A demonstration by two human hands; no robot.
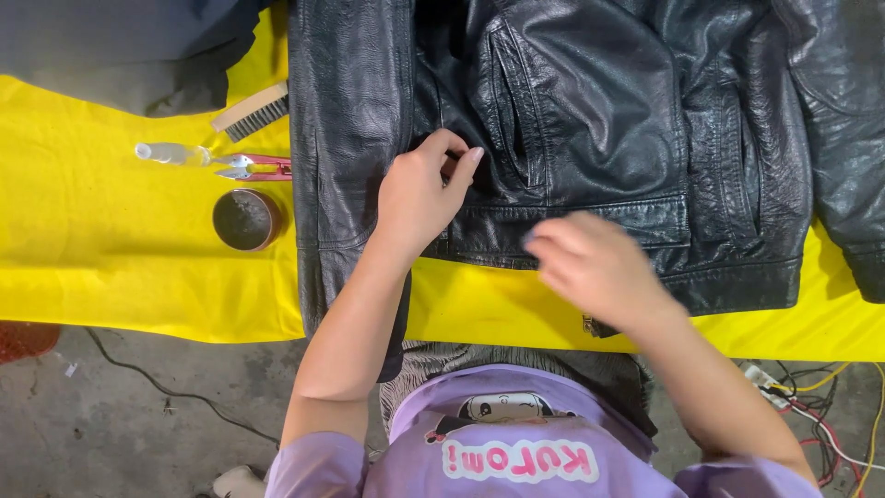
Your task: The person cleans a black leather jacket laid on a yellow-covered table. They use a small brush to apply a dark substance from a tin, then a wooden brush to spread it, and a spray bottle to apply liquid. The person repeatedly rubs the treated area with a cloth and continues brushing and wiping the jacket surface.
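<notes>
Overhead, head view: black leather jacket (590, 138) lies spread flat on the yellow-covered table (111, 267), hem toward the person, long axis running left to right. Left hand (419, 198) rests on the jacket near the front opening, fingers (461, 166) curled together and pinching at the leather edge; what exactly is pinched cannot be told. Right hand (595, 267) hovers over the hem band, motion-blurred; fingers look loosely bent, holding nothing as far as visible. Left hand is nearer the jacket's centre. Well apart to the left: wooden brush (251, 111), clear small bottle (171, 154), red-handled snips (258, 167), round open tin (245, 219).
</notes>
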